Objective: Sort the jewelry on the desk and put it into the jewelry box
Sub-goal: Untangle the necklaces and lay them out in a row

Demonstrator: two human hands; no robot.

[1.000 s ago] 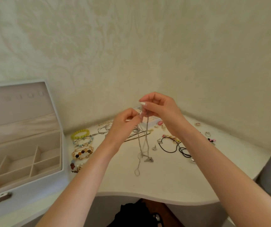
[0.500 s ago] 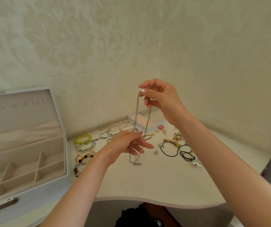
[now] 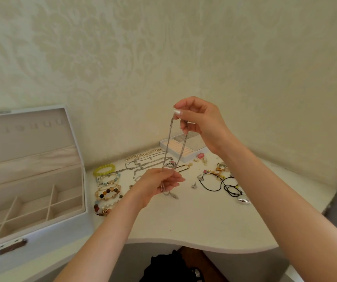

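Head view: we see a white bench (image 3: 204,226) w/ a wavy near edge, set in a corner of cream patterned wallpaper (image 3: 122,58). The white jewelry box (image 3: 41,226) sits at left, lid up. A thin silver chain (image 3: 168,143) hangs doubled above mid-bench. Our right hand (image 3: 200,123) pinches its top, our left hand (image 3: 157,184) pinches it lower down, and the pendant end dangles just below. Beaded bracelets (image 3: 107,188) lie btw box & hands, and a black cord necklace (image 3: 222,185) lies to the right.
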